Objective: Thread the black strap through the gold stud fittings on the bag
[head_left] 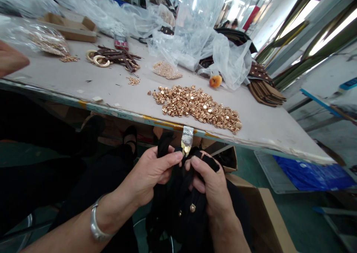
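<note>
1. Hands: 3 – left hand [156, 167], right hand [212, 178], co-worker's hand [12, 59].
2. Bangle [95, 223]: 1.
3. Gold studs [192, 208] low on black cloth [189, 230]: 2 visible; cloth pieces uncountable, folds overlap.
4. Big gold heap [195, 106] on bench [267, 128]: 1, pieces too many to count.
5. Small gold scatter [134, 81]: 1, bits too tiny to count.
6. Pale rings [95, 60]: 2.
7. Dark strips [118, 56]: 1 pile, strips overlap, no count.
8. Orange-yellow fruit [215, 81]: 1.
9. Phone-like device [121, 42]: 1.
</note>
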The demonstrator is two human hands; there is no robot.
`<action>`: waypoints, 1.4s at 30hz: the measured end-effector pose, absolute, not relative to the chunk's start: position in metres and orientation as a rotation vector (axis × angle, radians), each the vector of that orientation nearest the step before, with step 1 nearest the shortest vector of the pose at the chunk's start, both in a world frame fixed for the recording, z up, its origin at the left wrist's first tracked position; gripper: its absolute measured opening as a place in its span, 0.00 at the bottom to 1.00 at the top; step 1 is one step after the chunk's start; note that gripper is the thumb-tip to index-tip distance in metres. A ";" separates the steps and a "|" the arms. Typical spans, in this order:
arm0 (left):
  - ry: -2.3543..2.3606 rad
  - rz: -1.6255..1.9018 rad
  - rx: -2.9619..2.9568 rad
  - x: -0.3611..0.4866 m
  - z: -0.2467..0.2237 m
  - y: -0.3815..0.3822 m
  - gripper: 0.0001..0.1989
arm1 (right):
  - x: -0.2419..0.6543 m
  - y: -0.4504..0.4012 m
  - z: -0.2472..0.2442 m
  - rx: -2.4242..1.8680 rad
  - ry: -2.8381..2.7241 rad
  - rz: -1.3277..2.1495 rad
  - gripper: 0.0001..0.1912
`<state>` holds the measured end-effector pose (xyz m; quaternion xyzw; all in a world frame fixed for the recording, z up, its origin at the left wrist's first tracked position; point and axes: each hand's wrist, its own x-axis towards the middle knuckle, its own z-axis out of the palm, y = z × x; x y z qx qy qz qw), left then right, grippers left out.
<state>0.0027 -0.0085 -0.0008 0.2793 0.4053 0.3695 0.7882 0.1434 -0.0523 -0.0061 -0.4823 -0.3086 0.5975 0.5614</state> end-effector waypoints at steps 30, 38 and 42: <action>0.929 0.802 0.634 0.008 0.000 0.002 0.18 | 0.140 -0.032 -0.002 -1.116 -0.559 1.505 0.12; 0.937 0.809 0.672 0.005 0.002 0.004 0.17 | 0.140 -0.033 0.000 -1.117 -0.548 1.497 0.11; 0.964 0.793 0.709 0.004 0.001 0.007 0.17 | 0.139 -0.032 0.000 -1.101 -0.559 1.487 0.10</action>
